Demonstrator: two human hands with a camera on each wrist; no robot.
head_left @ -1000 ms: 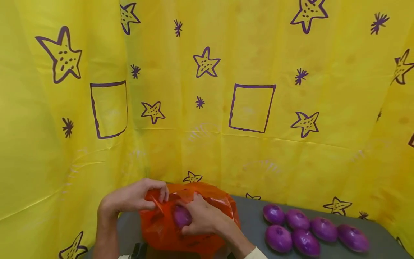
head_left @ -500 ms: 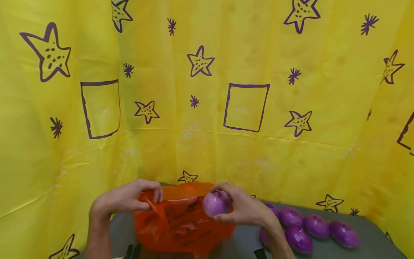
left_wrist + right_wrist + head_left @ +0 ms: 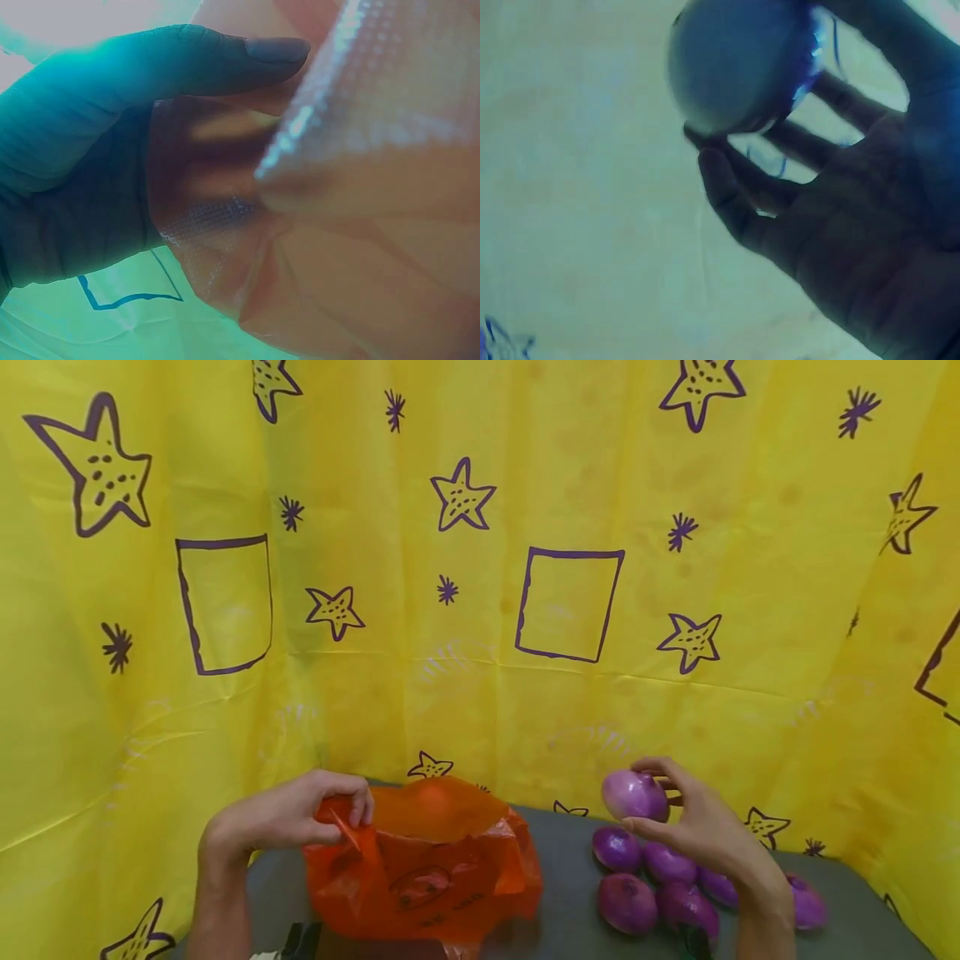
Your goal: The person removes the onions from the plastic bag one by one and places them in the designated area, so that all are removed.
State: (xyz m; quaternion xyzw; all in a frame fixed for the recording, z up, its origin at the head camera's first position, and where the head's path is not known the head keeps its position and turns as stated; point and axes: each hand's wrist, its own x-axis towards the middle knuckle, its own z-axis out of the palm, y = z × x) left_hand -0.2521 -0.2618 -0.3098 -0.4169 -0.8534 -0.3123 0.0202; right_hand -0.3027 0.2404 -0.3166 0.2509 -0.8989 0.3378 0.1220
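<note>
My right hand [image 3: 705, 827] holds a shiny purple onion [image 3: 633, 795] between thumb and fingers, raised above the far left of a group of onions. In the right wrist view the held onion [image 3: 739, 64] sits at the fingertips, away from the palm. Over to the left, my left hand [image 3: 318, 806] pinches the rim of an orange-red plastic bag [image 3: 427, 885] that has dark printing on its front. The bag's mouth gapes, though its inside is mostly hidden. Close up in the left wrist view, the thumb lies along a fold of the bag [image 3: 360, 247].
Several purple onions [image 3: 627, 903] lie close together in two rows on the grey table [image 3: 562, 868], partly covered by my right wrist. Behind and on both sides hangs a yellow cloth [image 3: 375, 710] with drawn stars.
The right hand has brought the onion out of the bag's mouth and carried it right, over the onion group. The left hand has kept its grip on the bag's rim.
</note>
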